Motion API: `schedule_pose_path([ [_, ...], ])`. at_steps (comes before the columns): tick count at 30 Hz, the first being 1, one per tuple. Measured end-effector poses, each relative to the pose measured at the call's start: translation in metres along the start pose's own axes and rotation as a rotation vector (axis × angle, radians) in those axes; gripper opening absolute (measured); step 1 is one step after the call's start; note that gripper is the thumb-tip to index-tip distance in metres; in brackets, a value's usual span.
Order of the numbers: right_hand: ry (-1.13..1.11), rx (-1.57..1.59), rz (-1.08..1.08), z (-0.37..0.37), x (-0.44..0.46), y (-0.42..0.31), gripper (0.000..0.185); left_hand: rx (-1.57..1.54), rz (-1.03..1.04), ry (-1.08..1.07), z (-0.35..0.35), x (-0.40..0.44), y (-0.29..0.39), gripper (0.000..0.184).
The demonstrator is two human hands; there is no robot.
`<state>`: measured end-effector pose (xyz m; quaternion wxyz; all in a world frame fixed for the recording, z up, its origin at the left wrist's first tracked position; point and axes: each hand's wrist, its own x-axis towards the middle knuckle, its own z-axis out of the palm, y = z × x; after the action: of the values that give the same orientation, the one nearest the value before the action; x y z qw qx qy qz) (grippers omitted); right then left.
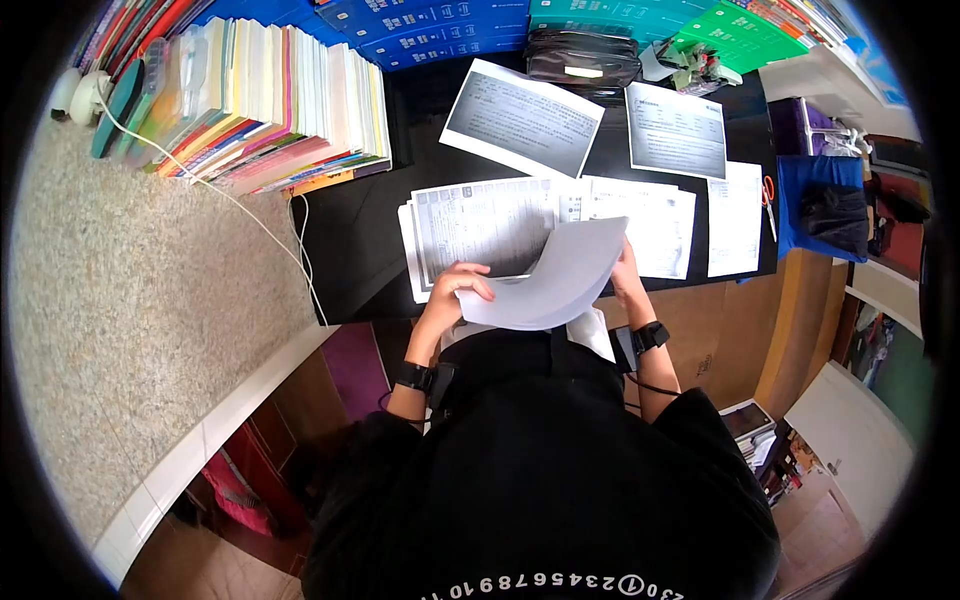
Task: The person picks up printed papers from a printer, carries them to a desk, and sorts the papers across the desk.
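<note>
A curved stack of white paper sheets [555, 280] is held above the desk's front edge, bent upward toward its right end. My left hand [460, 288] grips its left edge, with the fingers lying over the top. At the other end, my right hand [626, 272] holds the right edge, its fingers partly hidden behind the paper. Beneath and beyond lie printed sheets [480, 225] on the left and another pile of printed pages [665, 225] on the right, both on the black desk [365, 235].
Two printed pages [520, 115] [678, 130] lie farther back. Orange-handled scissors [768, 195] rest beside a white sheet [735, 220] at right. A row of books [290, 95] stands at left, near a white cable [215, 185]. Blue boxes [430, 30] and a black pouch [582, 60] line the back.
</note>
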<state>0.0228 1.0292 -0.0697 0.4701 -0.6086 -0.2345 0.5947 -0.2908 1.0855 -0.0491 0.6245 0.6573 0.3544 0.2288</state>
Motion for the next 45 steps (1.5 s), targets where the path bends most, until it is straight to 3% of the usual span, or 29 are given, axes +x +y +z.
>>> schedule_pose_path([
  [3,0.0,-0.094,-0.092,0.007,0.005,0.001,0.068,-0.001,0.013,0.133,0.0,-0.001,-0.016,0.005],
  [4,-0.004,-0.119,-0.101,0.007,0.008,0.002,0.075,-0.089,-0.071,0.257,0.003,-0.004,-0.022,0.006],
  [7,-0.053,-0.173,-0.039,0.011,0.012,-0.005,0.054,-0.41,-0.331,0.559,0.012,-0.007,-0.005,0.013],
  [12,-0.098,-0.198,-0.022,0.009,0.015,0.003,0.025,-0.41,-0.296,0.577,0.013,-0.016,-0.031,0.011],
  [14,-0.126,-0.223,-0.123,0.008,0.013,0.005,0.02,-0.479,-0.253,0.611,0.013,-0.017,-0.037,0.009],
  [15,-0.14,-0.234,-0.175,0.008,0.012,0.006,0.018,-0.334,-0.158,0.57,0.01,-0.019,-0.041,0.011],
  [19,-0.098,-0.157,-0.14,0.009,0.008,0.017,0.015,-0.461,-0.278,0.677,0.012,-0.026,-0.037,0.009],
  [22,-0.025,-0.253,-0.165,0.012,0.009,0.021,0.018,-0.322,-0.334,0.736,0.013,-0.029,-0.042,0.02],
  [26,-0.062,-0.225,-0.141,0.027,0.009,0.009,0.022,-0.432,-0.31,0.761,0.017,-0.027,-0.048,0.029],
  [34,0.01,-0.139,-0.108,0.026,0.019,0.034,0.018,-0.563,-0.364,0.704,0.019,-0.029,-0.063,0.017],
  [37,-0.007,-0.184,-0.197,0.028,0.017,0.05,0.017,-0.447,-0.389,0.701,0.018,-0.026,-0.064,0.016],
  [40,0.012,-0.118,-0.008,0.033,0.003,0.037,0.016,-0.448,-0.408,0.681,0.016,-0.022,-0.067,0.016],
  [42,0.068,-0.162,-0.039,0.028,-0.001,0.04,0.013,-0.391,-0.458,0.663,0.012,-0.023,-0.066,0.017],
  [45,0.19,-0.12,0.168,0.026,-0.019,0.022,0.022,-0.282,-0.469,0.503,0.002,-0.026,-0.062,0.019],
])
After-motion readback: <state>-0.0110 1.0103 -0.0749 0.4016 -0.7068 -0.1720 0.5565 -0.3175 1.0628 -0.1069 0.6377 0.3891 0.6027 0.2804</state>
